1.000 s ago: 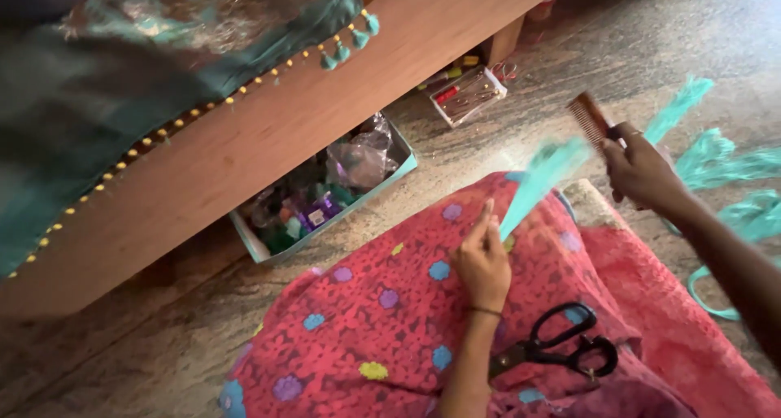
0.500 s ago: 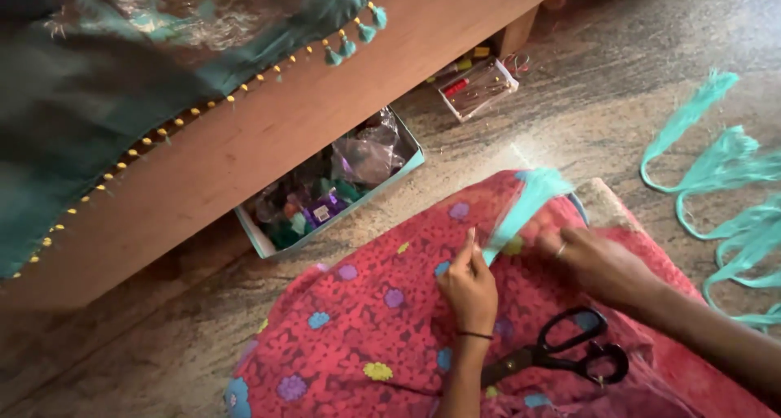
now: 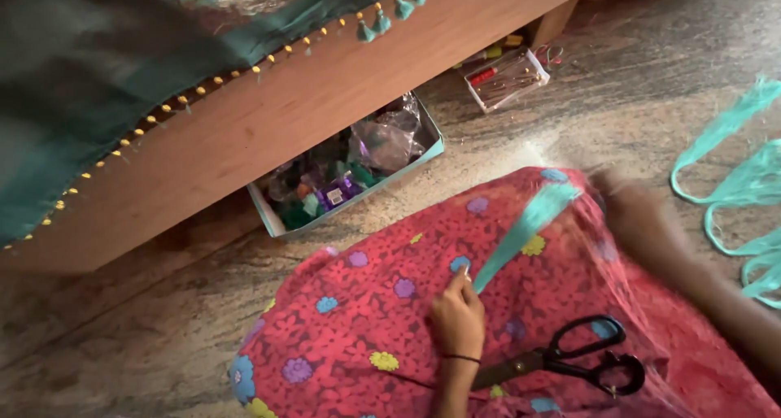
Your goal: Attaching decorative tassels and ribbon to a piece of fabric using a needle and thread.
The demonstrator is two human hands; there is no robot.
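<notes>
Floor (image 3: 163, 337): grey-brown stone, speckled, hard and smooth under everything you see.
Bed frame (image 3: 268, 125): long wooden board running diagonally, dark teal cloth (image 3: 98, 68) with yellow beads and tassels hanging over it.
Red cloth (image 3: 382, 320): over your lap, soft cotton look, flower print with coloured dots; it carries the strip and scissors.
Box (image 3: 350, 174): pale blue, open, half under the frame, full of crinkly bags and small bits.
Loose strips (image 3: 732, 190): teal, looped on the floor at right, well apart from the strip in hand.
Strip (image 3: 525, 227): teal, thin, flat, lying diagonally on the red cloth; judged very light, limp, may slip, so take it near the ends and keep it taut.
Scissors (image 3: 561, 357): black handles, metal blades, lying on the cloth beside your left wrist.
Left hand (image 3: 457, 320): fingertips pinched on the strip's lower end.
Right hand (image 3: 639, 215): blurred at the strip's upper end; grip cannot be told.
Clear case (image 3: 506, 78): small, plastic, further back on the floor.
</notes>
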